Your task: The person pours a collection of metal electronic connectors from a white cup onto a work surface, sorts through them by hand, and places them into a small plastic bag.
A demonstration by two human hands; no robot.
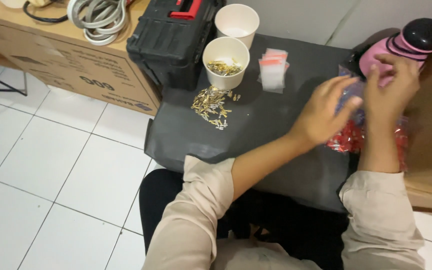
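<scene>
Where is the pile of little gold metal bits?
The pile of gold metal bits lies on the dark table, toward its left side, just in front of the paper cup holding more of them and beside the black toolbox.

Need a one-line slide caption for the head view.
Both hands, left hand and right hand, work over a bag of red pieces beside loose brass terminals on a black mat.

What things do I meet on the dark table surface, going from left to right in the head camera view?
Pile of small metal terminals → stack of small clear bags → left hand → right hand.
</scene>
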